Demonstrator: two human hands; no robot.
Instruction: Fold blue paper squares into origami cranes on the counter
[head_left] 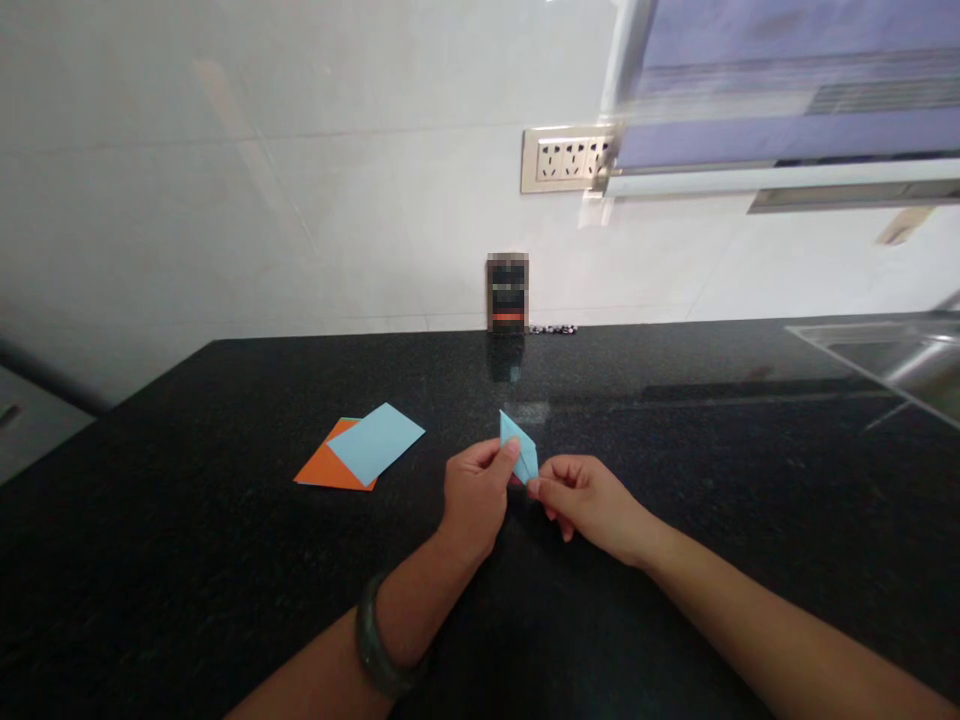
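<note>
A small piece of folded light-blue paper [520, 446] is held up between my two hands above the dark countertop. My left hand [480, 492] grips its left side, with the thumb pressed across the front face. At its lower right corner, my right hand [583, 500] pinches the paper between thumb and forefinger. The paper has a pointed top and visible crease lines. Off to the left lies a flat sheet of light-blue paper [378, 444], partly covering orange paper [330, 467]. A dark bangle [375, 640] circles my left wrist.
The black speckled countertop [225, 580] runs back to a pale tiled wall. Against the wall stands a dark blurred-out box or device [508, 293], beside a beaded string [553, 329]. A metal sink [900, 365] is at the far right. Wall sockets [568, 158] sit above.
</note>
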